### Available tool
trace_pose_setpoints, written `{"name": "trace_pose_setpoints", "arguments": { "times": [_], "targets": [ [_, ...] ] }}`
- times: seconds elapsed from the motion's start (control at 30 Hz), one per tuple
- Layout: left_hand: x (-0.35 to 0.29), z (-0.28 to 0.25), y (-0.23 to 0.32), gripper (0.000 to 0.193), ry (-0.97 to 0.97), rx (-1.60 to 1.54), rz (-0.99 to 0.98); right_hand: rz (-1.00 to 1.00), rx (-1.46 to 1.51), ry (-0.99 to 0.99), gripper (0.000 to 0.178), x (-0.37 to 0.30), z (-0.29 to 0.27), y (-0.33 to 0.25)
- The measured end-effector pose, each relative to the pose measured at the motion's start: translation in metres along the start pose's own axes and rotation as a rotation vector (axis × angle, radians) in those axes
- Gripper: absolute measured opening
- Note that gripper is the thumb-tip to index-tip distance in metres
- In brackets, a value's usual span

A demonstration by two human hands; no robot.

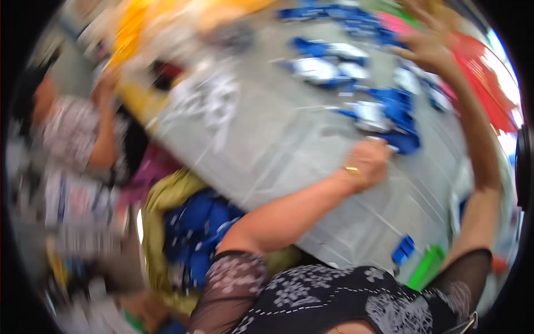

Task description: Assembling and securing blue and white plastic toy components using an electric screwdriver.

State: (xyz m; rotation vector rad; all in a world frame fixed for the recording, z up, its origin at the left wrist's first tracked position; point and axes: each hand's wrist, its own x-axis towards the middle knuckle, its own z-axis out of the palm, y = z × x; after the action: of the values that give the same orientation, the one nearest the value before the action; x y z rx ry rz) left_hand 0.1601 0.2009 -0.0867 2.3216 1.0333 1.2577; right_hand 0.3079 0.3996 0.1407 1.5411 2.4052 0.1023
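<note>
The picture is heavily motion-blurred. My left hand, with a gold bracelet at the wrist, lies with curled fingers on the grey table. It sits at the edge of a heap of blue-and-white packets, and a white edge shows at its fingertips. The blur hides whether it grips anything. My right hand is raised at the far right of the table with its fingers spread and nothing in it, beside more blue packets.
Another person in patterned clothes is at the left. An olive sack of blue items stands below the table edge. A red mesh thing is at the right, yellow things are at the top, and a green object lies near my right elbow.
</note>
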Motion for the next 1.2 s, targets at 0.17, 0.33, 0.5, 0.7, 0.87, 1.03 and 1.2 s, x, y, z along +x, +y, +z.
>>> {"name": "trace_pose_setpoints", "arguments": {
  "times": [0.17, 0.33, 0.5, 0.7, 0.87, 1.03, 1.2],
  "targets": [
    [0.013, -0.009, 0.009, 0.033, -0.189, 0.121, 0.031, -0.249, -0.289, 0.664, 0.029, -0.012, 0.154, 0.041],
    [0.014, -0.010, 0.024, 0.035, -0.209, 0.178, -0.060, 0.186, 0.257, 0.372, 0.037, -0.072, 0.145, -0.024],
    [0.015, 0.001, 0.013, 0.032, -0.199, 0.125, -0.017, 0.092, 0.288, 0.778, 0.023, -0.135, 0.141, -0.063],
    [0.010, 0.003, 0.015, 0.032, -0.140, 0.030, 0.011, -0.112, 0.553, 0.852, 0.018, -0.276, 0.109, -0.090],
    [0.014, 0.009, -0.008, 0.029, -0.227, 0.080, -0.012, -0.124, 0.699, 0.925, 0.017, -0.420, 0.117, -0.093],
    [0.001, -0.009, -0.026, 0.026, -0.204, 0.161, -0.001, 0.070, 0.880, 0.961, 0.015, -0.519, 0.170, -0.103],
    [0.019, 0.021, 0.009, 0.024, -0.240, 0.109, 0.068, 0.484, 0.884, 1.158, 0.015, -0.600, 0.214, -0.131]
  ]
}}
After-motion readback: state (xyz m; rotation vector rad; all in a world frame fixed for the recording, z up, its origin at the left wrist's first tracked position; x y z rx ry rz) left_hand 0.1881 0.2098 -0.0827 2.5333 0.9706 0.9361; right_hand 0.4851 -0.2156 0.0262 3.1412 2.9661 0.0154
